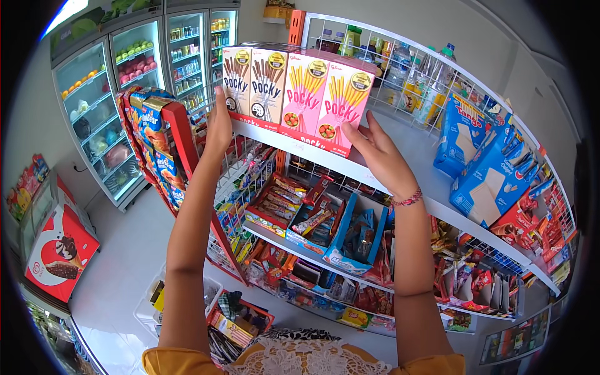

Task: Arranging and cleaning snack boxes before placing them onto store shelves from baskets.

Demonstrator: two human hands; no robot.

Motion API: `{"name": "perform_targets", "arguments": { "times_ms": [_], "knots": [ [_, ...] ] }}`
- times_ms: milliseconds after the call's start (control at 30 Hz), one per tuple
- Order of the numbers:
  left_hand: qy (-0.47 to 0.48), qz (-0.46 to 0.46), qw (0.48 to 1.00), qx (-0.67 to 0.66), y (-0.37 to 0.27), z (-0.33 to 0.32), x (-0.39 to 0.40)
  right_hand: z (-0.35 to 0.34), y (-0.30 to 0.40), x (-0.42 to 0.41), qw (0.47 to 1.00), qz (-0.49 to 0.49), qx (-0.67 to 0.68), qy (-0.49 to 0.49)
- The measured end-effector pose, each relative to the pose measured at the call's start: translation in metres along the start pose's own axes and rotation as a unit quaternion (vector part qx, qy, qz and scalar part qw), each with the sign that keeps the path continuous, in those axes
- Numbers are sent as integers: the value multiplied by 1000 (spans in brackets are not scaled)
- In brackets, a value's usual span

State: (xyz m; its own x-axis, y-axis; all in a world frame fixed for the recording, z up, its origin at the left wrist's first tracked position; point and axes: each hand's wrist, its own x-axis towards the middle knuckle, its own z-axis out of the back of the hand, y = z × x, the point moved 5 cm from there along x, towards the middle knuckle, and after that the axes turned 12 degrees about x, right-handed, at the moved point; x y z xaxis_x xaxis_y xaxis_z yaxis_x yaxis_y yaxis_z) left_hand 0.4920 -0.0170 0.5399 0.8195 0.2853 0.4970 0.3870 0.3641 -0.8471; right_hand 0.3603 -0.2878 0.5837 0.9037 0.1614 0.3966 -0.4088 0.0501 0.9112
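On the white top shelf (300, 147) stand Pocky boxes, packed side by side in red display trays. The left pair are cream chocolate-stick boxes (253, 89); the right pair are pink strawberry boxes (323, 101). My left hand (219, 121) lies flat along the left side of the cream boxes, fingers pointing up. At the opposite end, my right hand (382, 152) has its thumb on the front of the last pink box and its fingers around the right side. The boxes are upright between both hands.
Blue Tango wafer packs (485, 183) stand farther right on this shelf. Below are open snack cartons (358, 234). Hanging Mini Bear packets (157, 140) flank a red post at left. Behind are glass-door fridges (136, 65); an orange basket (243, 323) sits on the floor.
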Motion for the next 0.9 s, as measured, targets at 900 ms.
{"name": "perform_targets", "arguments": {
  "times_ms": [900],
  "knots": [
    [96,136,976,-142,131,-44,-373,15,9,-46,914,173,-366,34]
  ]
}}
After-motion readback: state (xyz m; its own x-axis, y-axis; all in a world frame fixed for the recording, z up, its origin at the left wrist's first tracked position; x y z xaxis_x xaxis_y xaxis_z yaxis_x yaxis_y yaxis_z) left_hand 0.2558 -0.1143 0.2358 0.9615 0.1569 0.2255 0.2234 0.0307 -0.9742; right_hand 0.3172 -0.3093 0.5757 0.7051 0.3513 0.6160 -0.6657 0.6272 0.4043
